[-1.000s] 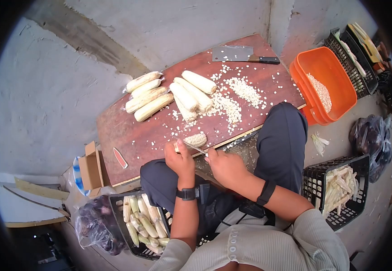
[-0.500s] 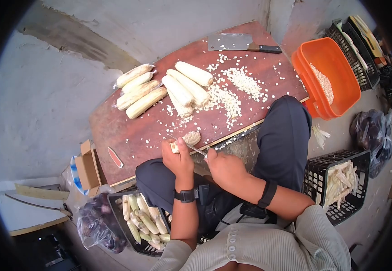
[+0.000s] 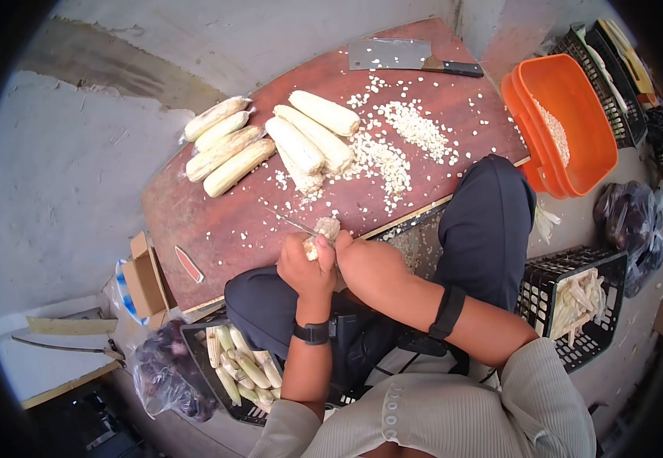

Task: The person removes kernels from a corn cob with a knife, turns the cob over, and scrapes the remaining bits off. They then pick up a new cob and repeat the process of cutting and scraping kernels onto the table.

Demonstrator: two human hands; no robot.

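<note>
My left hand [image 3: 306, 267] is closed around a short corn cob [image 3: 327, 227], held over the near edge of the red table. My right hand [image 3: 371, 263] is closed on a knife [image 3: 291, 220]; its handle is hidden in my fist, and the thin blade lies across the cob, pointing up and left. Beyond my hands, several peeled corn ears [image 3: 324, 113] are stacked on the table. Left of them lie more corn ears [image 3: 221, 145] that look wrapped in clear plastic. Loose kernels [image 3: 415, 128] form piles to the right of the stack.
A cleaver [image 3: 388, 55] lies at the table's far edge. An orange bucket [image 3: 602, 145] with kernels stands right. Black crates hold corn ears [image 3: 247, 370] at lower left and husks [image 3: 575, 309] at right. A red-and-white pointed piece [image 3: 188, 265] lies on the table's left.
My right hand has moved left, up against my left hand, and the knife blade has slid farther across the cob. The cob's position in my left hand has shifted. The view has tilted slightly.
</note>
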